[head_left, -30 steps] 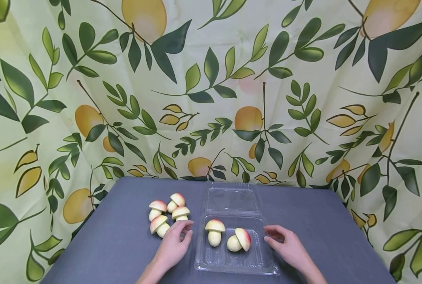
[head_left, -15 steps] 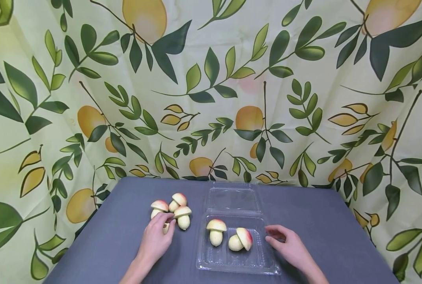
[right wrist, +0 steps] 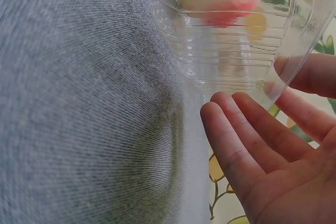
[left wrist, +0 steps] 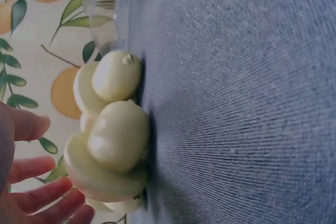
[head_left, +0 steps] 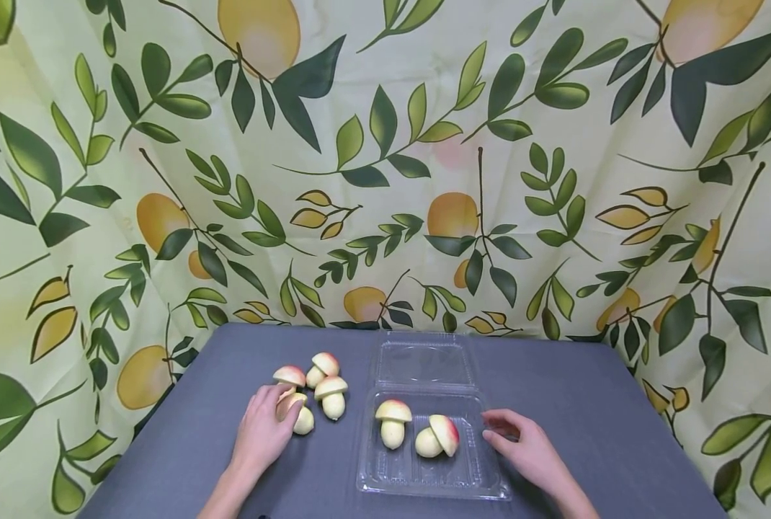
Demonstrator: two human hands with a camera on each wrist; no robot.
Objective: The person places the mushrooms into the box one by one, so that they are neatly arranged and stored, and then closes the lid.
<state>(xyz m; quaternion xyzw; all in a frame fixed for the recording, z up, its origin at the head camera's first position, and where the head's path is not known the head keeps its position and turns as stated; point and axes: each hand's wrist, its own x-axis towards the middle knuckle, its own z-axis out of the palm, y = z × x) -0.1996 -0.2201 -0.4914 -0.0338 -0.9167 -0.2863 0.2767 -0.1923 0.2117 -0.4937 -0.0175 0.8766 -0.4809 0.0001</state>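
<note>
In the head view my left hand [head_left: 263, 427] reaches over the nearest toy mushroom [head_left: 303, 420] of a small cluster at the left. The left wrist view shows its thumb and fingers [left wrist: 32, 167] spread around the cap side of that mushroom [left wrist: 119, 136], apart from the stem. Beside a clear plastic clamshell box [head_left: 424, 483], my right hand [head_left: 527, 448] stays at the right wall. Its fingers [right wrist: 231, 140] are loosely extended at the box's rim, curled round nothing. Two mushrooms lie inside the box, one upright-looking mushroom [head_left: 393, 424] and one tilted red-capped mushroom [head_left: 437, 437].
Several mushrooms lie together at the left, among them one near the box [head_left: 331, 397] and one at the back [head_left: 323, 369]. The clear lid [head_left: 424, 364] lies folded back behind the box. A leaf-and-fruit patterned cloth [head_left: 372, 216] rises behind the grey table [head_left: 554, 389].
My left hand has moved left from beside the box to over the nearest mushroom of the cluster. The right hand has stayed at the box's right side.
</note>
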